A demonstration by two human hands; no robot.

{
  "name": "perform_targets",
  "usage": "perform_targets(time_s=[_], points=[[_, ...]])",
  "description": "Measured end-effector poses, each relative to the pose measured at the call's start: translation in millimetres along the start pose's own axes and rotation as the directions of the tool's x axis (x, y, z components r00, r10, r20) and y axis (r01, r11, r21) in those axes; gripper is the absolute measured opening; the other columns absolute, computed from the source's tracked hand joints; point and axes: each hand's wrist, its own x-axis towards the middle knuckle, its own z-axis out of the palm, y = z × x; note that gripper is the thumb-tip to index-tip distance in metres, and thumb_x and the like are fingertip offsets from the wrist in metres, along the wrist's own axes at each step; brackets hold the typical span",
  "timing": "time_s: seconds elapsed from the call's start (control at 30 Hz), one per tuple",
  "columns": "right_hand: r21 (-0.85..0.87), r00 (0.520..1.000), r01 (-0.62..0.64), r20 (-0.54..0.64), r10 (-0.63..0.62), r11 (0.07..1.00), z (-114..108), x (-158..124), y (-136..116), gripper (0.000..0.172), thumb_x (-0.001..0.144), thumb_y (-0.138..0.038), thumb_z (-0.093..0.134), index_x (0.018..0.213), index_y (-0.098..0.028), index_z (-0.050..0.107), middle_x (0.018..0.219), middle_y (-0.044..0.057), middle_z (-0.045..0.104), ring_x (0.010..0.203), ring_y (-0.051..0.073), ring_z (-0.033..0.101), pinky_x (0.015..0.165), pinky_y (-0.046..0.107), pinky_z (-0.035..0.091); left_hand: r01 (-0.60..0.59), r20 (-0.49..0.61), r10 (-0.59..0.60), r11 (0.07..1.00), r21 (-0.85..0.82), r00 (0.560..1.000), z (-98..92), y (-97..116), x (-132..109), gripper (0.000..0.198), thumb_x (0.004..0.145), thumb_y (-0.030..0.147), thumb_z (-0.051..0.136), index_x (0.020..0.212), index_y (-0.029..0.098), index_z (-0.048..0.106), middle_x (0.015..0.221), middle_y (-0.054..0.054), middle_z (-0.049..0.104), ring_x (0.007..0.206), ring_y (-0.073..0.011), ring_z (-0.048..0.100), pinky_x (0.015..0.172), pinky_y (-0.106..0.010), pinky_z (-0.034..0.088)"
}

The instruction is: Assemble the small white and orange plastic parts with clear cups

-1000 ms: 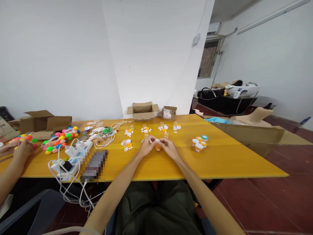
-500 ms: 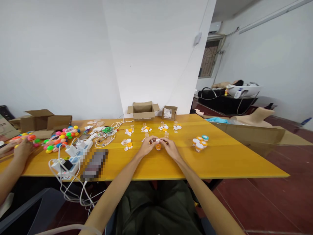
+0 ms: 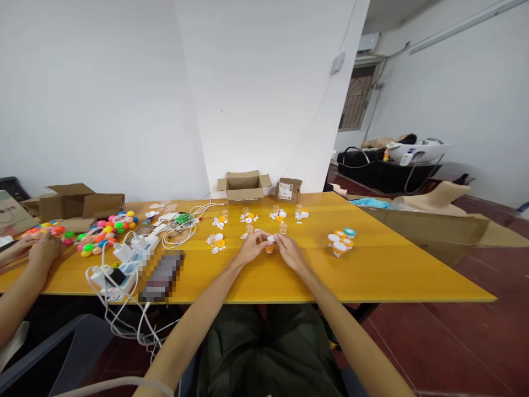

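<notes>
Both hands meet near the middle of the wooden table [image 3: 397, 275]. My left hand [image 3: 251, 248] and my right hand [image 3: 288, 249] pinch a small white piece with dark marks [image 3: 270, 239] between their fingertips. Directly below it stands a small orange jar [image 3: 269, 249], partly hidden by the fingers. Two clear cups [image 3: 283, 227] sit just behind the hands. Small groups of white and orange discs [image 3: 220, 243] with clear cups lie to the left and farther back. Several lidded jars [image 3: 339, 248], with orange, white and teal lids, are clustered at the right.
A blurred phone [image 3: 162, 275], a power strip [image 3: 128, 273] with cables and a green circuit board [image 3: 182, 219] lie left. Another person's hands [image 3: 43, 251] touch colourful balls [image 3: 97, 242]. Open cardboard boxes [image 3: 244, 194] stand at the back.
The white piece between my fingertips now covers more of the orange jar's top. The whole view has shifted slightly, and both hands stay close together.
</notes>
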Motion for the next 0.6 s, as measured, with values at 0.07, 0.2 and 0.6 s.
perform_targets(time_s=[0.07,0.2,0.6], points=[[0.027,1.0,-0.007,0.008,0.007,1.0,-0.3,-0.2,-1.6,0.046,0.092,-0.062,0.036,0.068,-0.026,0.051,0.068,0.002,0.063,0.065,0.021,0.056,0.064,0.03,0.044,-0.008,0.007,0.008,1.0,0.008,1.0,0.0,0.9,0.0,0.013,0.08,0.029,0.073,0.09,0.021,0.075,0.086,-0.002,0.074,0.08,-0.0167,0.065,0.076,-0.028,0.048],[0.069,0.999,-0.033,0.025,0.031,0.997,-1.2,0.0,-2.9,0.051,0.09,-0.067,0.037,0.065,-0.025,0.05,0.062,0.0,0.057,0.062,0.019,0.052,0.06,0.029,0.041,-0.026,0.013,0.025,0.999,0.03,1.0,0.3,1.2,0.0,0.011,0.082,0.028,0.072,0.089,0.021,0.075,0.085,-0.002,0.074,0.079,-0.0167,0.065,0.075,-0.028,0.048],[0.173,0.993,-0.105,-0.044,0.114,0.979,-3.0,1.0,-5.4,0.058,0.086,-0.073,0.039,0.066,-0.023,0.06,0.062,0.002,0.06,0.063,0.019,0.055,0.064,0.031,0.046,-0.027,-0.065,0.037,0.987,0.16,0.997,-0.5,-2.8,-0.2,0.014,0.085,0.023,0.066,0.095,0.022,0.075,0.087,-0.003,0.074,0.077,-0.0168,0.062,0.076,-0.029,0.049]])
